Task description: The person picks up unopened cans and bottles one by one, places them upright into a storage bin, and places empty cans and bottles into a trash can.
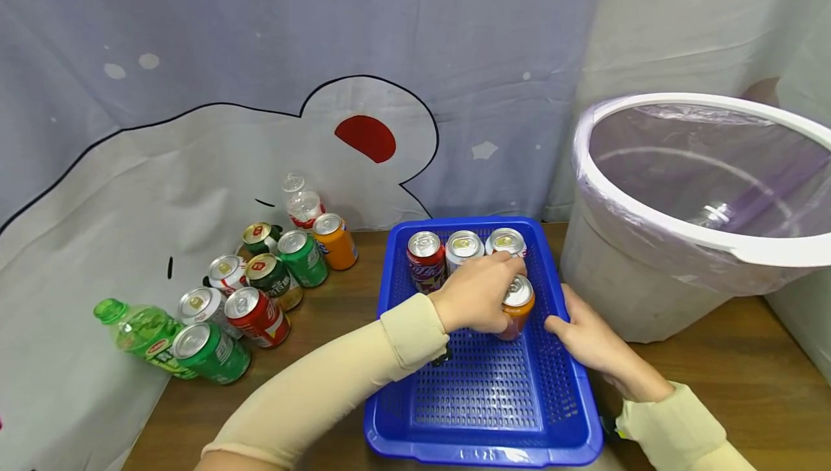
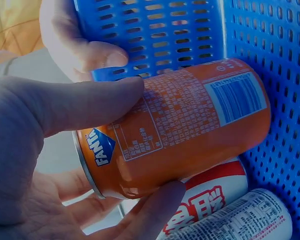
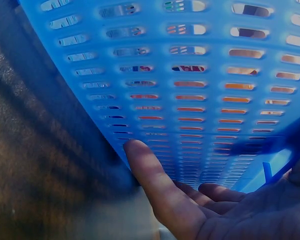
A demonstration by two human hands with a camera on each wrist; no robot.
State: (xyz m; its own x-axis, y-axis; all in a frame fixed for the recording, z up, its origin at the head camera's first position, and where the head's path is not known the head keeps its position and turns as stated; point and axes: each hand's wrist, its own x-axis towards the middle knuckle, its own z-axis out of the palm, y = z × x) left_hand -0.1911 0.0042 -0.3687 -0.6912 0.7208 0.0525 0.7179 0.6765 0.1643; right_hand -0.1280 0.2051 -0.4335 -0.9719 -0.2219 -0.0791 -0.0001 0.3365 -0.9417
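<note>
My left hand (image 1: 477, 294) holds an orange Fanta can (image 1: 519, 303) inside the blue plastic basket (image 1: 483, 454). In the left wrist view, the thumb lies across the Fanta can (image 2: 190, 125) and fingers reach round its other side. Behind it, a dark red can (image 1: 425, 262) and two white cans, one in the middle (image 1: 464, 246) and one at the right (image 1: 506, 240), stand along the basket's far end. My right hand (image 1: 594, 345) grips the basket's right rim, thumb over the edge. The right wrist view shows its fingers against the perforated outer wall (image 3: 190, 95).
Several cans, including a red can (image 1: 257, 316), a green can (image 1: 210, 353) and another orange can (image 1: 335, 241), stand on the wooden table at left. A green bottle (image 1: 143, 337) leans there, near a clear bottle (image 1: 303, 204). Right stands a lined white bin (image 1: 623, 269) containing a clear bottle.
</note>
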